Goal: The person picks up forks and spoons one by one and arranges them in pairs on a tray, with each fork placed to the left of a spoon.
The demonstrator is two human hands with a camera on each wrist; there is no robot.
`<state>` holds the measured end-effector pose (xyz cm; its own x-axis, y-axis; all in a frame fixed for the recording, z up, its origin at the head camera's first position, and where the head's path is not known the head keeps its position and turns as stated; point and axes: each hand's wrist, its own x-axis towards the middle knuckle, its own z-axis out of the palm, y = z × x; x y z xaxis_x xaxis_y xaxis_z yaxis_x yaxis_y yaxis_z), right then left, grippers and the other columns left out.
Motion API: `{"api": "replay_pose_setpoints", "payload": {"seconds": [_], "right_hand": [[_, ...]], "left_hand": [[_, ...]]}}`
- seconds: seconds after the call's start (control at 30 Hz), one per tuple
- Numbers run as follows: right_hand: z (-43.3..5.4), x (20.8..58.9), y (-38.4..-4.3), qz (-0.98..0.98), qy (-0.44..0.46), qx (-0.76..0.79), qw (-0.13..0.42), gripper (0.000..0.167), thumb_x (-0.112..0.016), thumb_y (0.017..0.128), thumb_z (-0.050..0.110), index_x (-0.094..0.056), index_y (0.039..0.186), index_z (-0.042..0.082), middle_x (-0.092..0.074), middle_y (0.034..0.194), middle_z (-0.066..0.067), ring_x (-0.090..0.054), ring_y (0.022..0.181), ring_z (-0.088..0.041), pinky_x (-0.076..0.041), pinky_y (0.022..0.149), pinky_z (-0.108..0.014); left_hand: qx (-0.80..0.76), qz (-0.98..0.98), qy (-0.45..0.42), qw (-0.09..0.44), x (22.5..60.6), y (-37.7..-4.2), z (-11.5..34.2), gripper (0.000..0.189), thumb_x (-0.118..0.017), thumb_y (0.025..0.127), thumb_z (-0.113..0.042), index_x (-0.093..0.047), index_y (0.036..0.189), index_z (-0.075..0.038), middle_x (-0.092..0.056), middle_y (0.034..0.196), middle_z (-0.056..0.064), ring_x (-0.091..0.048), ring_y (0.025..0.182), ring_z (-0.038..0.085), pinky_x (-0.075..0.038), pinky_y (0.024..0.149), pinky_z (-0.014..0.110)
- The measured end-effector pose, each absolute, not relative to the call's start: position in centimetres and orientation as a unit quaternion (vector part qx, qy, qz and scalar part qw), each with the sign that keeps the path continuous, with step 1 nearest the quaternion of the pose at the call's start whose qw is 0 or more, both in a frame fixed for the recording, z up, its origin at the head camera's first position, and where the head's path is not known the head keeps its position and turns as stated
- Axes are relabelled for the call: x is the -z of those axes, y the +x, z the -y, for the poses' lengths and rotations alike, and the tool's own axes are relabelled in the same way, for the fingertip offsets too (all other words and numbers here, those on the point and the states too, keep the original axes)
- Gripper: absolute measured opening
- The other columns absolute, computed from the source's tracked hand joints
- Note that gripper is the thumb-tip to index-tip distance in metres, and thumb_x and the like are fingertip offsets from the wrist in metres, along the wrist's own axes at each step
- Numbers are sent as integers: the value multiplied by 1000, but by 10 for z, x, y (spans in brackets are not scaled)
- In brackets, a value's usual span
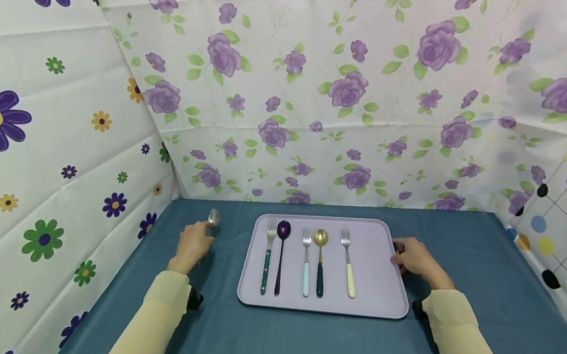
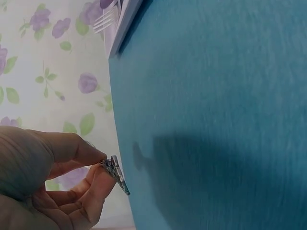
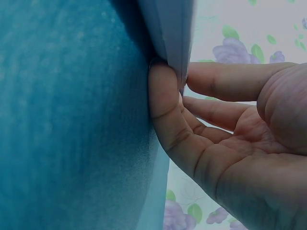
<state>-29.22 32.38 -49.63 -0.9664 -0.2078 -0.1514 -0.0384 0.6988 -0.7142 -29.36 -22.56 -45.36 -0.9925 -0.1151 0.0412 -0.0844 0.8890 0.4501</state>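
Observation:
My left hand point(image 1: 193, 243) pinches a silver spoon point(image 1: 214, 216) above the cloth, left of the tray. Its bowl points away from me, and the hand covers much of the handle. The left wrist view shows thumb and fingers on a patterned metal part of the spoon point(image 2: 115, 173). At the right edge of the lilac tray point(image 1: 375, 271), my right hand point(image 1: 417, 257) pinches the rim, with fingertips low against its side. On the tray lie a green-handled fork point(image 1: 266, 263), a purple spoon point(image 1: 280, 259), a light-blue-handled fork point(image 1: 306, 272), a gold spoon point(image 1: 321, 238) and a yellow-handled fork point(image 1: 350, 275).
A blue-green cloth point(image 1: 301, 343) covers the table. Flowered sheets hang as a back wall point(image 1: 287, 117) and a left wall point(image 1: 74, 201). A dotted sheet point(image 1: 550, 250) stands at the right.

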Motion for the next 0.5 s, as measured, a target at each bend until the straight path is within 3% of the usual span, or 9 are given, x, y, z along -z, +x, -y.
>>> {"api": "replay_pose_setpoints", "payload": {"seconds": [0.3, 0.5], "right_hand": [[-324, 496, -292, -914, -67, 386, 109, 62, -65, 93, -4, -40, 145, -23, -58, 79, -11, -65, 59, -21, -59, 62, -38], [-324, 496, -292, -915, -64, 384, 109, 62, -66, 93, -3, -40, 145, -23, -59, 80, -11, -66, 60, -21, -60, 62, -38]], "left_hand": [[217, 974, 29, 58, 458, -291, 208, 39, -67, 96, 0, -66, 135, 2, -70, 121, 27, -70, 99, 36, -57, 82, 54], [214, 975, 19, 60, 458, -293, 199, 38, -68, 96, -1, -68, 134, 0, -71, 119, 25, -70, 96, 36, -57, 80, 53]]}}
